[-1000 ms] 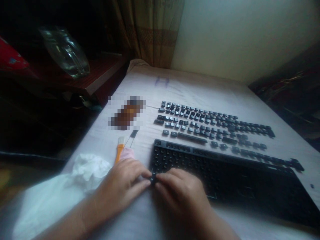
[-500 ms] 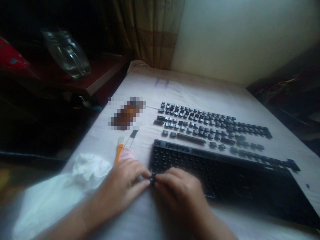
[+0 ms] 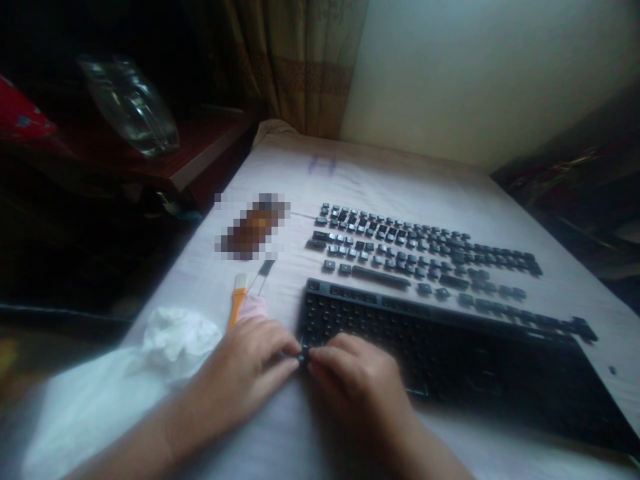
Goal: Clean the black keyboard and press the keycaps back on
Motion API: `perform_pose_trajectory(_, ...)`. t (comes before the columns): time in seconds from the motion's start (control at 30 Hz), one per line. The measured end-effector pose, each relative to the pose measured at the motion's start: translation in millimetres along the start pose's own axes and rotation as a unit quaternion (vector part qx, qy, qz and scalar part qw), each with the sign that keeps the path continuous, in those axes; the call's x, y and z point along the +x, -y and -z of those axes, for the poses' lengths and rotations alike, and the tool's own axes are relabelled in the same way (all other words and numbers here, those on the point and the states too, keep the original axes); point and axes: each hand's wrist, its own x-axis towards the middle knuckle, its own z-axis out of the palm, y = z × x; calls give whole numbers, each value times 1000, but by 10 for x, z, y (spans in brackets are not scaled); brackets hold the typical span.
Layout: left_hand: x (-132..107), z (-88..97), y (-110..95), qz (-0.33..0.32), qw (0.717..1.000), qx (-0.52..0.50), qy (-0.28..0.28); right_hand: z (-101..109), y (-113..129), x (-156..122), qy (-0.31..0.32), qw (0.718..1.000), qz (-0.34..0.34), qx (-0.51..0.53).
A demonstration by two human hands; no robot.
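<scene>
A black keyboard (image 3: 465,367), stripped of most keycaps, lies on a pale sheet. At its lower left corner sits a small black keycap (image 3: 303,359), between the fingertips of both hands. My left hand (image 3: 260,350) has thumb and forefinger closed on the keycap's left side. From the right, my right hand (image 3: 363,380) meets it with fingers pinched together. Whether the keycap is seated or lifted is hidden by the fingers. Loose keycaps (image 3: 373,230) lie in rows beyond the keyboard, with a long spacebar (image 3: 383,277) in the nearest row.
Left of the keyboard are an orange-handled brush (image 3: 237,303), a wire tool with a dark handle (image 3: 267,268) and a pink cloth (image 3: 253,308). Crumpled white material (image 3: 180,337) lies beside my left forearm. A glass vessel (image 3: 133,107) stands on a dark wooden table (image 3: 193,163).
Both hands stay at the keyboard's corner with almost the same grip. The whole view has shifted very slightly.
</scene>
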Motion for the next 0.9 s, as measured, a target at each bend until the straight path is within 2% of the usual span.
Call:
perform_pose_trajectory(0.2, 12, 22, -16, -2, 1000, 9, 6, 7, -3, 2, 14, 1000, -12, 7)
perform_pose_trajectory(0.57, 19, 31, 19, -25, 999, 20, -14, 18, -20, -5, -4, 999, -6, 42)
perform_pose_trajectory(0.77, 8, 39, -9, -6, 1000, 24, -2, 158, -102, 32, 3, 998, 1, 69)
perform_pose_trajectory(0.9, -1, 22, 41, -39, 999, 30, -17, 296, -273, 172, -5, 1000, 3, 25)
